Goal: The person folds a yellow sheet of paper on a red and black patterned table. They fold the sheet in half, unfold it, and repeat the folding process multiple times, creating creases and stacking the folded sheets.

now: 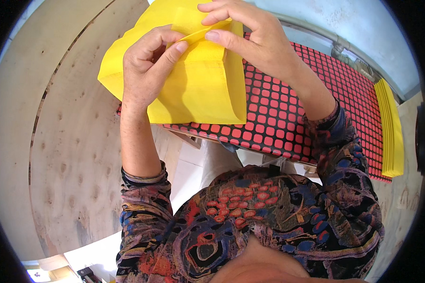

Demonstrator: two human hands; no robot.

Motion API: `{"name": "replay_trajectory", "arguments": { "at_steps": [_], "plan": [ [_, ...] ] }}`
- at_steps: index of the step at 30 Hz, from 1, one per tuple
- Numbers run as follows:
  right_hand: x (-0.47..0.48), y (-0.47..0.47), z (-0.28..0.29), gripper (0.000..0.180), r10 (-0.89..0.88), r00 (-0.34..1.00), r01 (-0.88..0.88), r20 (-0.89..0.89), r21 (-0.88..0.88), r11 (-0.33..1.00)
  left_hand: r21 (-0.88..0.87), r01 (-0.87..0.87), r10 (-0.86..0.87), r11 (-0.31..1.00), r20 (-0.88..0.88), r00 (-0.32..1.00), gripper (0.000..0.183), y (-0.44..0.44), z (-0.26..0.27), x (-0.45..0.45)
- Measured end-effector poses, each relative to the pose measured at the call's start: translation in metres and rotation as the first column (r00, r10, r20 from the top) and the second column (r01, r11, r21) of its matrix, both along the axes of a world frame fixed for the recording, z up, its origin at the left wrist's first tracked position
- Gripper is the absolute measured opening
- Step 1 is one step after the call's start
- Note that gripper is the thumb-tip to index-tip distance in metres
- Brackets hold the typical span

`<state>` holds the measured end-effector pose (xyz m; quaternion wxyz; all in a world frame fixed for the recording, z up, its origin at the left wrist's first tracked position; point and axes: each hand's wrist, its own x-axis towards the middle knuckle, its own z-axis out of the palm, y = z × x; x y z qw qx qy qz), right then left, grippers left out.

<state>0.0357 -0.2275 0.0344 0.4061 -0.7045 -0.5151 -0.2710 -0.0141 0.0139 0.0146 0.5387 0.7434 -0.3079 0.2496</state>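
Note:
A yellow fabric bag (194, 86), apparently non-woven, stands partly unfolded at the near left part of the table. My left hand (147, 60) pinches its raised upper edge between thumb and forefinger. Just to the right, my right hand (248, 35) is at the same edge, thumb in front and fingers beyond it. A gap shows between that thumb and the forefinger; whether they touch the fabric is hard to tell. Creases cross the bag's front panel, and a side panel folds out at its right.
The table (272, 116) has a red-and-black checked cover. A stack of folded yellow fabric pieces (389, 127) lies at its right end. Pipes (311, 30) run along the wall behind. A large plywood panel (74, 141) is at the left.

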Motion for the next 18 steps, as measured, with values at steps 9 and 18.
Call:
{"name": "replay_trajectory", "arguments": {
  "at_steps": [9,18],
  "plan": [
    [0.019,0.01,0.013,0.014,0.056,0.986,-0.059,0.155,0.015,0.998,-0.042,-0.017,0.014,0.999,-0.067,0.998,0.006,-0.001,0.003,-0.002],
    [0.018,0.012,0.004,0.014,0.084,0.996,-0.085,0.015,0.031,0.996,-0.05,-0.01,0.006,0.999,-0.076,0.997,0.018,-0.005,0.005,-0.004]
  ]
}}
